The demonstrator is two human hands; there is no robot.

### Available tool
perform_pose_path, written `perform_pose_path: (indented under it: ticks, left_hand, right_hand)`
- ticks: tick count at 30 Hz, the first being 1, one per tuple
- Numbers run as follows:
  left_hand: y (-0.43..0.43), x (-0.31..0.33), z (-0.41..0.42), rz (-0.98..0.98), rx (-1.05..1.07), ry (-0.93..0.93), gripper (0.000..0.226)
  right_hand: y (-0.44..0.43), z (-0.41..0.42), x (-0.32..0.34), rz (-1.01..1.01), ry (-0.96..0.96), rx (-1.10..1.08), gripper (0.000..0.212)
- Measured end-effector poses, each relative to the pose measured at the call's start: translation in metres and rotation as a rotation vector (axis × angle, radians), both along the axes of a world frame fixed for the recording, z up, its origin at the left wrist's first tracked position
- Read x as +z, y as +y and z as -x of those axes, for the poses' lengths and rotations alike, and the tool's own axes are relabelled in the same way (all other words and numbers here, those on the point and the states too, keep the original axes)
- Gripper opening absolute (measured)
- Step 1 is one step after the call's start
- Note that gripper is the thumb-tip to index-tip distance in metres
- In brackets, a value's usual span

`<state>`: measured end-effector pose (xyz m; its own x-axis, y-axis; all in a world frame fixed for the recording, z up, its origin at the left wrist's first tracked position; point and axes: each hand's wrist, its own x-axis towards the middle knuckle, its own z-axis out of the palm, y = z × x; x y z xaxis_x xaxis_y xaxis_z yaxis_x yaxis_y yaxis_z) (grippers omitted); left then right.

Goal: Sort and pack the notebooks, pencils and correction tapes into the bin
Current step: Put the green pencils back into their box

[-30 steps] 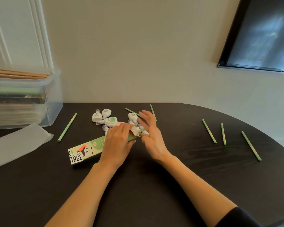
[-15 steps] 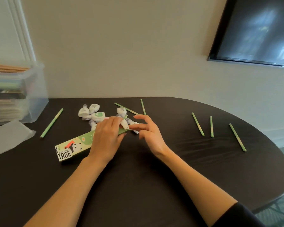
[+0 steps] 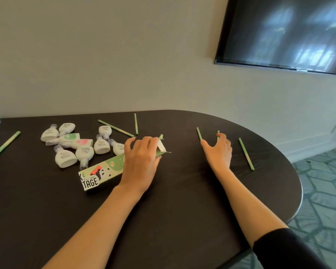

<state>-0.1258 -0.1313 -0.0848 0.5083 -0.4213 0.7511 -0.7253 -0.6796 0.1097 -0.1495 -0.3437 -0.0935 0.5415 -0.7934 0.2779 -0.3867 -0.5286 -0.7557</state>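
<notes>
Left hand (image 3: 142,158) curled, gripping pencil box (image 3: 103,171); right hand (image 3: 219,150) spread, palm down, over pencils (image 3: 199,133).

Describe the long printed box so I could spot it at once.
On the dark oval table, find the cluster of small white correction tapes at left. Just in front lies a long green cardboard box, its far end gripped by the left hand. It alone bears the bold letters TAGE.
</notes>
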Motion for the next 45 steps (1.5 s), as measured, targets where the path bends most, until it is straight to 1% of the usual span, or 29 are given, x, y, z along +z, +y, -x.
perform_pose_path:
  ticks: [2, 4, 6, 10, 12, 14, 16, 19, 21, 23, 25, 26, 28, 30, 31, 33, 37, 39, 43, 45]
  left_hand:
    - [-0.009, -0.002, 0.0, -0.014, 0.001, 0.009, 0.049]
    - [-0.011, -0.004, -0.002, -0.03, 0.011, 0.025, 0.049]
    - [-0.011, -0.006, -0.005, -0.043, 0.031, 0.034, 0.049]
    - [-0.01, -0.008, -0.007, -0.047, 0.053, 0.072, 0.046]
    - [-0.01, -0.007, -0.006, -0.056, 0.062, 0.084, 0.045]
    - [-0.008, -0.007, -0.007, -0.054, 0.078, 0.073, 0.047]
    - [-0.006, -0.007, -0.007, -0.047, 0.09, 0.069, 0.047]
    - [0.002, -0.006, -0.005, -0.047, 0.102, 0.112, 0.045]
    - [0.009, -0.006, -0.003, -0.06, 0.112, 0.126, 0.043]
    - [0.018, -0.005, -0.003, -0.068, 0.124, 0.123, 0.044]
    - [0.028, -0.003, -0.004, -0.057, 0.133, 0.132, 0.045]
    - [0.034, -0.003, -0.005, -0.051, 0.137, 0.129, 0.045]
    - [0.047, -0.002, -0.007, -0.044, 0.148, 0.109, 0.046]
    - [0.059, 0.0, -0.008, -0.047, 0.159, 0.12, 0.046]
    - [0.067, 0.001, -0.009, -0.045, 0.172, 0.14, 0.045]
    - [0.084, 0.001, -0.012, -0.036, 0.209, 0.145, 0.046]
    - [0.118, 0.004, -0.022, 0.013, 0.237, 0.153, 0.05]
    - [0.134, 0.005, -0.029, 0.04, 0.255, 0.163, 0.049]
    - [0.166, 0.004, -0.043, 0.089, 0.3, 0.206, 0.047]
    - [0.173, 0.003, -0.048, 0.087, 0.281, 0.224, 0.047]
  right_hand:
    - [-0.009, -0.004, -0.002, -0.022, 0.091, 0.018, 0.055]
    - [-0.013, -0.008, -0.002, -0.003, 0.165, 0.029, 0.049]
    - [-0.016, -0.012, -0.001, 0.069, 0.228, 0.029, 0.043]
    - [-0.014, -0.017, 0.001, 0.213, 0.311, 0.038, 0.023]
    - [-0.01, -0.017, 0.003, 0.26, 0.387, 0.044, 0.025]
    - [-0.008, -0.017, 0.005, 0.259, 0.439, 0.063, 0.03]
    - [-0.007, -0.017, 0.006, 0.253, 0.479, 0.106, 0.031]
    - [0.005, -0.017, 0.004, 0.288, 0.478, 0.213, 0.025]
    - [0.016, -0.015, 0.002, 0.362, 0.471, 0.284, 0.026]
    - [0.029, -0.016, -0.001, 0.429, 0.47, 0.327, 0.025]
    - [0.041, -0.017, -0.002, 0.431, 0.456, 0.345, 0.02]
    - [0.046, -0.017, -0.002, 0.393, 0.423, 0.351, 0.016]
    - [0.057, -0.018, 0.001, 0.228, 0.273, 0.385, 0.017]
    - [0.067, -0.016, 0.007, 0.002, 0.061, 0.473, 0.022]
    - [0.075, -0.016, 0.011, -0.076, -0.021, 0.531, 0.024]
    - [0.092, -0.016, 0.018, -0.199, -0.113, 0.632, 0.026]
    - [0.121, -0.022, 0.02, -0.49, -0.153, 0.815, 0.028]
    - [0.126, -0.023, 0.018, -0.594, -0.15, 0.88, 0.027]
    - [0.132, -0.027, 0.014, -0.692, -0.076, 0.968, 0.028]
    - [0.133, -0.029, 0.013, -0.725, -0.049, 1.002, 0.027]
